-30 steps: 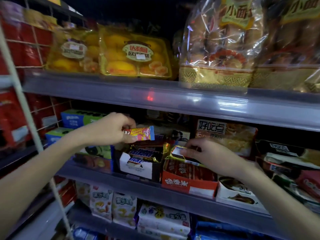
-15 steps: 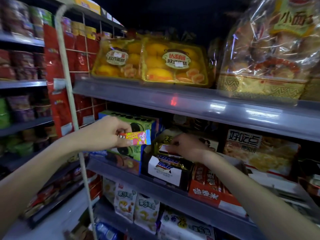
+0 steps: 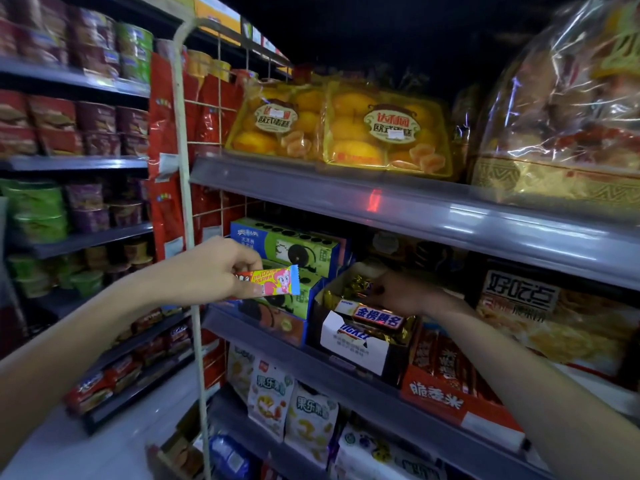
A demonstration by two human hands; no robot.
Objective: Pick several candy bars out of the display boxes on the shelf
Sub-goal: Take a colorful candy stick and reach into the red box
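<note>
two hands at the snack shelf, one holding a candy bar, one deep in a display box

the left hand (image 3: 211,268) is out in front of the shelf (image 3: 346,367), thumb and fingers pinched on one end of a small candy bar (image 3: 273,281) in an orange, pink and blue wrapper, held level in front of the green cookie boxes (image 3: 294,251). the right hand (image 3: 398,292) reaches into the dark display box (image 3: 353,344) just beside those green boxes, fingers curled down among the gold-wrapped bars (image 3: 377,318) – touching them, though i cannot tell whether it has a grip on one. a red display box (image 3: 446,393) of bars sits right next to it, under the right forearm.
</note>
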